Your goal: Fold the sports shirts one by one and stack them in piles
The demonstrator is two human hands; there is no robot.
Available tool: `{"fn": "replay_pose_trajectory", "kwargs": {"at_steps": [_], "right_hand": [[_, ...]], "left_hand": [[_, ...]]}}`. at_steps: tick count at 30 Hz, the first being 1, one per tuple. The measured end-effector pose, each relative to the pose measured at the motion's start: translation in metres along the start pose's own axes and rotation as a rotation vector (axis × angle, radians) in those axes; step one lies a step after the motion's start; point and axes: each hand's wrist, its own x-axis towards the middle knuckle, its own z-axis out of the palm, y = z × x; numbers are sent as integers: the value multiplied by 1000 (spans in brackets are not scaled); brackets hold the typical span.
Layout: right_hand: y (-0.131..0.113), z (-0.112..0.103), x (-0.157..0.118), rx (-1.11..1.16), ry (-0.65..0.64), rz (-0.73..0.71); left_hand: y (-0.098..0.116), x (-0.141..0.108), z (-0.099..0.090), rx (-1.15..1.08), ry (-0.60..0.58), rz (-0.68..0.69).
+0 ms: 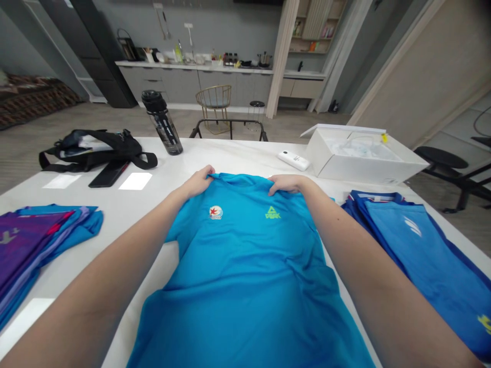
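A bright blue T-shirt (238,255) with a round emblem and a green PEAK logo lies front up on the white table, collar at the far end. My left hand (200,182) pinches its left shoulder near the collar. At the opposite shoulder my right hand (286,184) grips the fabric, thumb on top and the other fingers largely hidden. Wrinkles cross the shirt's middle, and its lower part runs out of view at the bottom.
Folded purple and blue shirts (34,245) lie at left, folded blue garments (418,245) at right. Toward the back are a black bag (95,148), a phone (108,174), a dark bottle (163,125), a white handheld device (293,160) and an open white box (356,166).
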Motion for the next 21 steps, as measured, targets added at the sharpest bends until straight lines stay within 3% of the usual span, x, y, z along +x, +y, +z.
{"fn": "replay_pose_trajectory", "kwargs": {"at_steps": [2,7,10,14,19,21], "right_hand": [[-3,-2,-1,-3,27,-48],[-1,4,8,-392,478,-94],[2,10,11,-347,640,-131],[2,8,8,-27,578,-104],[-3,-4,0,60,280,25],[-4,-7,-1,116,219,25]], "left_hand": [[1,-2,-1,-44,67,46],[5,4,-6,26,56,13],[13,10,-10,111,45,-46],[27,13,-12,71,68,-14],[28,10,-13,17,111,5],[23,10,-16,-12,114,7]]}}
